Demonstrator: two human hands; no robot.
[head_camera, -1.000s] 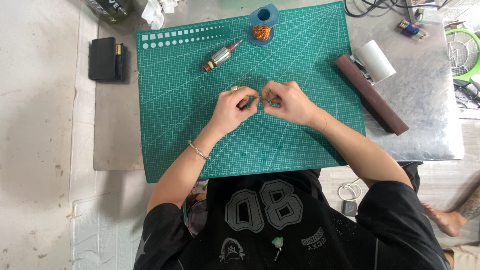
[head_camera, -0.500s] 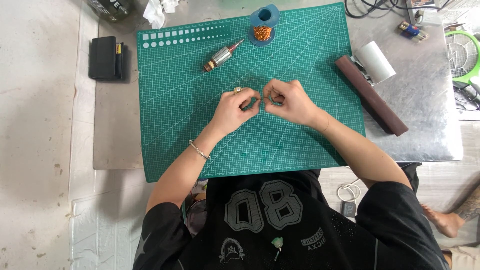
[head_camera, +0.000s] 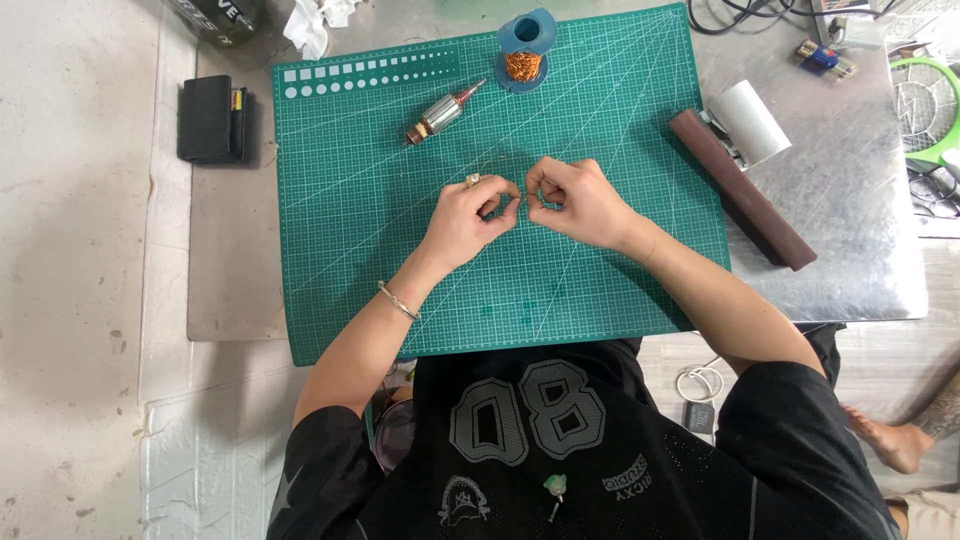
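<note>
My left hand (head_camera: 468, 213) and my right hand (head_camera: 575, 200) meet fingertip to fingertip over the middle of a green cutting mat (head_camera: 340, 250). Both are curled, pinching something very fine between them that looks like thin wire; the fingers hide most of it. A ring shows on my left hand and a bracelet on that wrist. Farther up the mat lies a small motor armature (head_camera: 438, 115) with a copper end. Beyond it stands a blue spool of copper wire (head_camera: 523, 55).
The mat lies on a metal-topped table (head_camera: 850, 220). A black case (head_camera: 210, 118) sits at the left, with a long brown bar (head_camera: 742, 190) and a white roll (head_camera: 752, 120) at the right. Cables, a green round object (head_camera: 930, 110) and crumpled tissue (head_camera: 312, 22) line the far edge. Someone's bare foot (head_camera: 895, 440) is at the lower right.
My hands stay in the same spot. The fingers have curled a little tighter around the pinch point.
</note>
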